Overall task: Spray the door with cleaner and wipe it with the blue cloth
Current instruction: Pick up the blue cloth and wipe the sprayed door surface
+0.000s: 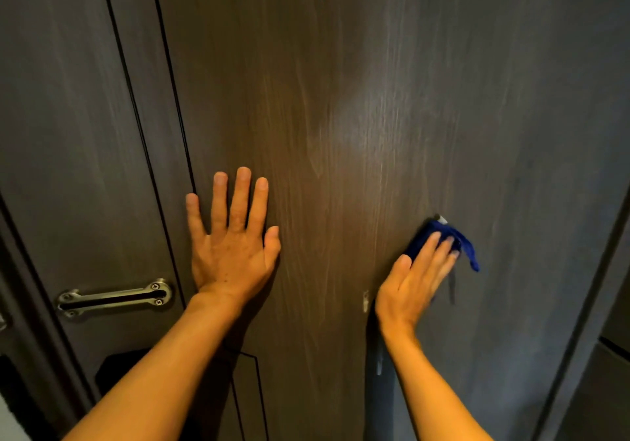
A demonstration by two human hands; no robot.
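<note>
A dark wood-grain door (358,99) fills the view, with faint streaks on its middle. My left hand (231,239) lies flat on the door with fingers spread, holding nothing. My right hand (416,280) presses a crumpled blue cloth (443,239) against the door at the right; the fingers cover the cloth's lower part and look blurred. No spray bottle is in view.
A metal latch bar (114,299) is screwed to the panel left of the door. A dark lock body (116,372) sits below it. A small metal fitting (365,300) shows beside my right wrist. The door's right edge (593,287) runs down at the far right.
</note>
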